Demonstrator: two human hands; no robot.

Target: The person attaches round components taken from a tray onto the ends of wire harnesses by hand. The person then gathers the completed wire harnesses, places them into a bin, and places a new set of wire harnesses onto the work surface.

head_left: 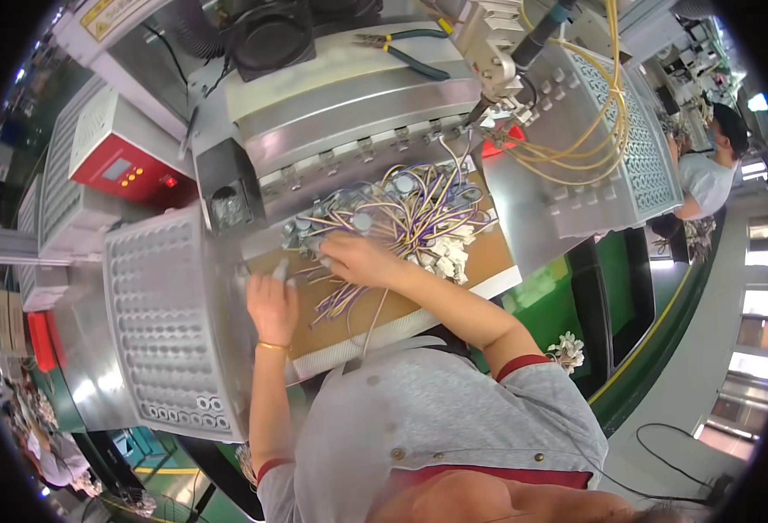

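On a brown cardboard sheet (375,321) lies a tangled pile of cables (414,218) with yellow and purple wires, round grey parts and white connectors. My right hand (358,259) reaches into the pile's near left side, its fingers closed; whatever they grip is hidden. Left of it, over the sheet's left edge, is my left hand (272,309), fingers drawn together. A small pale piece (281,268) shows at its fingertips; I cannot tell whether it is held or covers a finger. Loose wire ends (336,301) lie between my hands.
A pale tray with rows of round pockets (162,322) stands at left, below a red and white control box (127,166). Pliers (405,52) lie atop the metal machine (358,105). Another perforated tray (632,131) and yellow tubing (615,105) are at right. A co-worker (710,166) sits beyond.
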